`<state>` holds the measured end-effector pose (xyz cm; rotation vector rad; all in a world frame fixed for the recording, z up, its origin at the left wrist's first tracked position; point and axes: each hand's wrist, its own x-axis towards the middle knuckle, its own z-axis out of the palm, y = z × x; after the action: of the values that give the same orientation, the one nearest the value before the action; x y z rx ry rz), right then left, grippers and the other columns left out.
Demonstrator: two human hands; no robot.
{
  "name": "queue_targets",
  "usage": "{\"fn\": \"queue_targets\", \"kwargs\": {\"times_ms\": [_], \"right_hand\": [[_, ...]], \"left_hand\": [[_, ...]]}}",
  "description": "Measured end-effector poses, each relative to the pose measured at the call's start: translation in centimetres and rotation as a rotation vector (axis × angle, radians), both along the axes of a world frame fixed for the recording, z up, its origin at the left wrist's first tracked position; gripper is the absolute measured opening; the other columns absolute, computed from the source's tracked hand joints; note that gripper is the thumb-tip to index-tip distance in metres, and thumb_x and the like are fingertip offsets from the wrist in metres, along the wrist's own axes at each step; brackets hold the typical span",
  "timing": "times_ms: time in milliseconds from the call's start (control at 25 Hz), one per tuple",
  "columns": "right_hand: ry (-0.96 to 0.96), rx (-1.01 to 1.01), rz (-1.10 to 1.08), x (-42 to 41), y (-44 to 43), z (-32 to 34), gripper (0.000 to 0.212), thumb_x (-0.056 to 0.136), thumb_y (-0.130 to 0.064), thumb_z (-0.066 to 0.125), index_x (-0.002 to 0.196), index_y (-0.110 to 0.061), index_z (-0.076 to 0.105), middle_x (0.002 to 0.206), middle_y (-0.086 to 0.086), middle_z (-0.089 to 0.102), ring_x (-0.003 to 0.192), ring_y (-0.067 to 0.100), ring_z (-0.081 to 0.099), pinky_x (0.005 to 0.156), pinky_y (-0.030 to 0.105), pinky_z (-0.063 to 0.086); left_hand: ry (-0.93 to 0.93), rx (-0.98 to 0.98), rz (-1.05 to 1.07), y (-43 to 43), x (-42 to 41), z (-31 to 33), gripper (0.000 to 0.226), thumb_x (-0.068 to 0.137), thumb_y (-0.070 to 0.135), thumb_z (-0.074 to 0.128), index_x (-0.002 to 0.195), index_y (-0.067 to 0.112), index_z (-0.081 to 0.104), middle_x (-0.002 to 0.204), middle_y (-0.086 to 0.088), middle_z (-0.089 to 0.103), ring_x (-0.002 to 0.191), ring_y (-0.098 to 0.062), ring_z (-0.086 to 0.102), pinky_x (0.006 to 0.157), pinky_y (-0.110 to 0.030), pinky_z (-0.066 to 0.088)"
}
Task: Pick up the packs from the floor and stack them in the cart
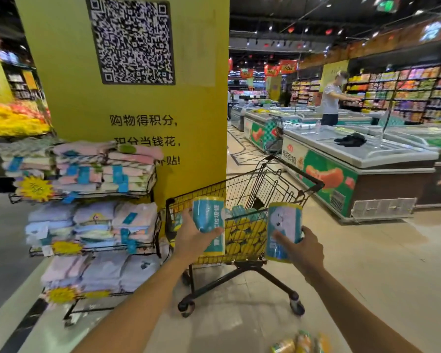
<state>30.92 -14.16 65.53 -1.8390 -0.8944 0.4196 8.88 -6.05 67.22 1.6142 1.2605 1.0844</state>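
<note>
My left hand point(192, 236) grips a blue, white and yellow pack point(209, 220) and holds it upright in front of the near rim of the wire cart point(278, 184). My right hand point(303, 247) grips a second, similar pack point(283, 231) just right of the cart basket. Inside the basket lie several more packs point(245, 233), yellow ends facing me. A few packs point(301, 343) remain on the floor at the bottom edge, blurred.
A yellow pillar point(194, 118) with a QR code stands behind the cart. A wire rack of folded textiles point(94, 220) is at the left. Chest freezers point(362, 161) line the right, with a person point(331, 103) by the shelves beyond. Tiled floor point(379, 263) spreads to the right.
</note>
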Motion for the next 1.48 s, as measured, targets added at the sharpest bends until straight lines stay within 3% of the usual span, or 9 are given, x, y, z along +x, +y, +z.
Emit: {"fn": "queue_targets", "kwargs": {"times_ms": [160,320,520,680,920,1120,1240,1320,1480], "right_hand": [[-0.036,-0.029,-0.033,0.6,6.2,-0.1,0.075,0.077,-0.053,0.069,0.131,-0.007,0.047,0.115,0.014,0.063,0.095,0.03,0.064,0.078,0.039,0.056],[-0.07,-0.052,-0.037,3.2,12.4,-0.6,0.066,0.078,-0.05,0.07,0.125,-0.008,0.051,0.108,0.012,0.064,0.091,0.029,0.064,0.077,0.04,0.056],[-0.062,-0.03,-0.027,8.7,22.7,-2.2,0.061,0.077,-0.052,0.071,0.118,-0.01,0.054,0.102,0.008,0.065,0.089,0.026,0.065,0.078,0.041,0.056],[-0.074,-0.092,-0.018,12.6,29.0,-2.5,0.053,0.079,-0.048,0.07,0.112,-0.01,0.054,0.09,0.002,0.059,0.082,0.021,0.061,0.072,0.034,0.054],[-0.07,-0.149,-0.041,18.1,37.8,-5.5,0.051,0.076,-0.051,0.072,0.107,-0.016,0.052,0.091,0.0,0.061,0.082,0.02,0.064,0.076,0.041,0.057],[-0.036,-0.254,-0.022,22.3,44.1,-8.6,0.057,0.076,-0.049,0.073,0.117,-0.015,0.052,0.097,-0.001,0.06,0.086,0.018,0.064,0.078,0.041,0.058],[0.009,-0.387,0.008,24.9,47.4,-10.5,0.059,0.078,-0.042,0.073,0.122,-0.013,0.048,0.105,0.003,0.059,0.087,0.017,0.061,0.075,0.034,0.057],[0.006,-0.459,0.048,26.1,48.6,-11.5,0.061,0.078,-0.04,0.074,0.124,-0.01,0.048,0.109,0.007,0.062,0.091,0.021,0.064,0.078,0.038,0.058],[0.019,-0.644,0.059,28.1,50.9,-14.4,0.061,0.075,-0.044,0.075,0.12,-0.01,0.05,0.106,0.007,0.062,0.093,0.022,0.064,0.081,0.04,0.057]], "left_hand": [[0.02,0.004,-0.045,6.8,1.1,-0.1,0.076,0.076,0.028,0.079,0.13,0.018,0.026,0.111,0.001,0.058,0.089,-0.017,0.061,0.064,-0.021,0.048],[0.044,0.0,-0.05,13.0,4.3,-1.3,0.071,0.076,0.03,0.078,0.124,0.019,0.026,0.115,-0.005,0.06,0.088,-0.019,0.061,0.067,-0.022,0.047],[-0.004,-0.056,-0.079,22.5,10.9,-2.9,0.08,0.079,0.026,0.076,0.136,0.011,0.023,0.117,-0.003,0.056,0.088,-0.016,0.056,0.07,-0.025,0.045],[-0.04,-0.127,-0.078,28.8,15.4,-4.0,0.085,0.077,0.024,0.078,0.139,0.011,0.021,0.121,-0.007,0.056,0.091,-0.017,0.056,0.074,-0.027,0.045],[-0.068,-0.271,-0.087,38.1,21.9,-8.5,0.08,0.074,0.025,0.081,0.133,0.014,0.027,0.115,-0.005,0.056,0.095,-0.021,0.056,0.083,-0.034,0.048],[-0.187,-0.582,-0.089,43.3,28.0,-13.7,0.081,0.077,0.026,0.078,0.138,0.015,0.026,0.12,-0.008,0.054,0.092,-0.021,0.054,0.081,-0.032,0.045],[-0.259,-0.83,-0.065,45.5,31.5,-17.0,0.062,0.075,0.027,0.08,0.122,0.012,0.043,0.113,-0.008,0.059,0.092,-0.023,0.059,0.081,-0.035,0.05],[-0.275,-0.927,-0.029,46.0,32.8,-18.3,0.053,0.072,0.028,0.081,0.113,0.01,0.051,0.106,-0.009,0.064,0.092,-0.024,0.062,0.078,-0.033,0.05],[-0.129,-0.994,-0.056,47.6,34.8,-21.2,0.048,0.068,0.038,0.083,0.101,0.019,0.054,0.093,-0.002,0.064,0.089,-0.022,0.064,0.082,-0.038,0.055]]}}
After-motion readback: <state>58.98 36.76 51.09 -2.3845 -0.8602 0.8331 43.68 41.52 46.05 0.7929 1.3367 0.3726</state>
